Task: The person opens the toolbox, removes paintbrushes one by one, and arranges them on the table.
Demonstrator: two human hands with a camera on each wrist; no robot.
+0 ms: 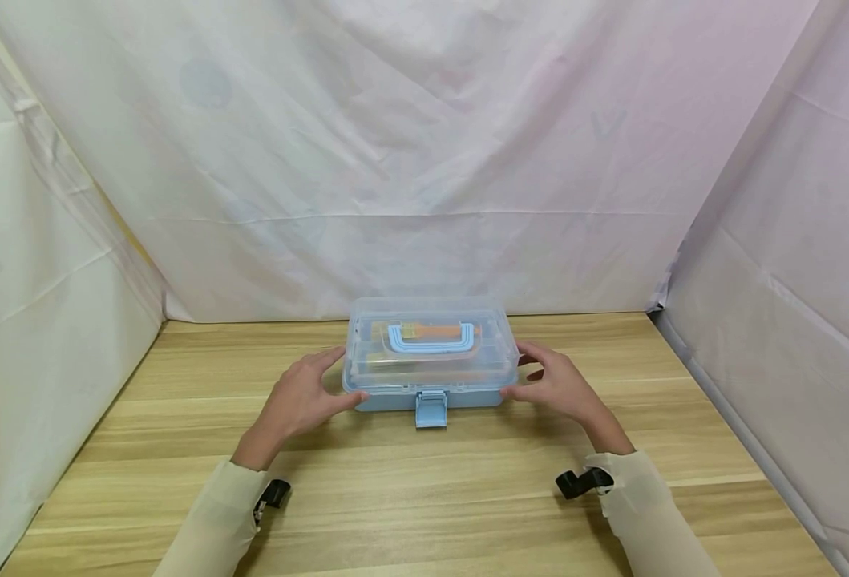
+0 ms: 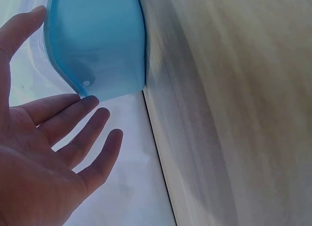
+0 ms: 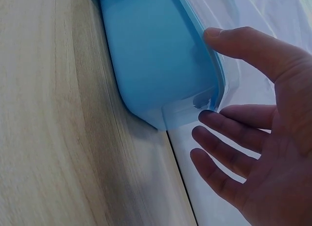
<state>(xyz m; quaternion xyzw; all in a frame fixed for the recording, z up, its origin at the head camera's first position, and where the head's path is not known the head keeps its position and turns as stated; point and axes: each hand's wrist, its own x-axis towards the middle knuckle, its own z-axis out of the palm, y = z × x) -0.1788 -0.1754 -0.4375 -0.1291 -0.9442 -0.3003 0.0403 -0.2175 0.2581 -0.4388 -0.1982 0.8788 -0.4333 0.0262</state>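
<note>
A light blue plastic storage box (image 1: 395, 401) with a transparent lid (image 1: 431, 371) sits on the wooden table. On top of the lid is a blue carry handle (image 1: 431, 346). The front latch (image 1: 431, 411) hangs down, undone. My left hand (image 1: 305, 397) holds the box's left end, thumb at the front corner and fingers along the side. The right hand (image 1: 557, 385) mirrors it at the right end. In both wrist views, thumb and foremost fingertips lie at the rim, while the lower fingers spread loosely. A brush with an orange handle (image 1: 442, 331) shows through the lid.
The wooden table (image 1: 424, 497) runs back to a pale cloth curtain (image 1: 410, 160) behind the box. More cloth hangs at the left (image 1: 27, 264) and right (image 1: 792, 264). A black wrist camera mount (image 1: 583, 483) sits on the right sleeve, another (image 1: 274, 494) on the left.
</note>
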